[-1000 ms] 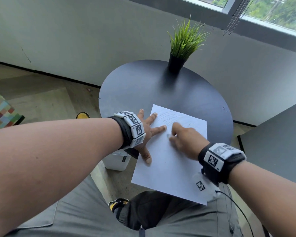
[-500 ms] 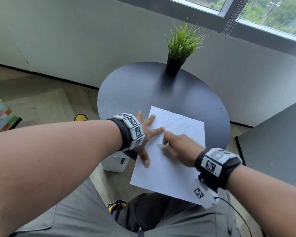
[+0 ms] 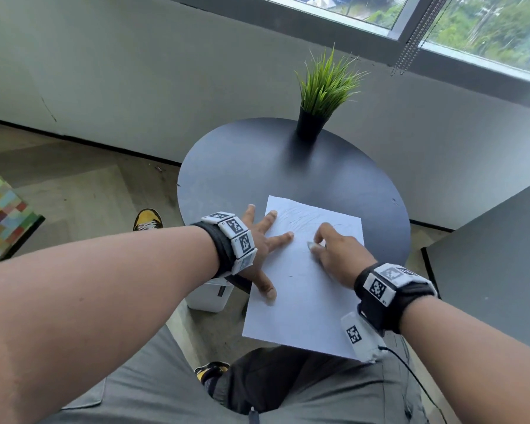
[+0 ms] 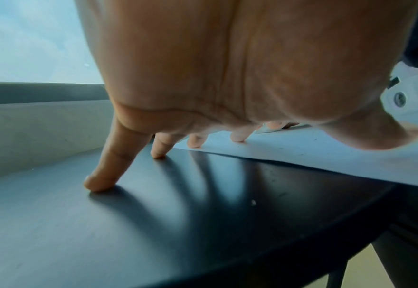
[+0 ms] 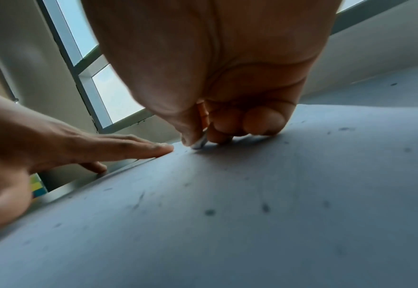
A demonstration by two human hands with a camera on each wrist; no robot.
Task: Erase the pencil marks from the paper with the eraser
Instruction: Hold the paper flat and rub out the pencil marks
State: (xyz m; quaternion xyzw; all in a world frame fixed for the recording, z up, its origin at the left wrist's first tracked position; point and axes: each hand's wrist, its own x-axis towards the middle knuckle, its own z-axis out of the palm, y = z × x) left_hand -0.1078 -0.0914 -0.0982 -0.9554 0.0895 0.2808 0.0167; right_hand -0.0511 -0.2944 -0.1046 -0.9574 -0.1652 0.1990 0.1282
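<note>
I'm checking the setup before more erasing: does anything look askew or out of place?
Yes: the paper overhangs the round table's near edge, unsupported over the lap. Its far end looks wrinkled. Dark crumbs dot the sheet.

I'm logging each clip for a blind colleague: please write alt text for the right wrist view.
The right hand pinches a small eraser between thumb and fingertips, its tip on a sheet of paper speckled with dark crumbs. The left hand lies flat with spread fingers at the sheet's edge, a window behind.

Left hand [image 3: 259, 249] splayed flat, right hand [image 3: 338, 255] pinching
</note>
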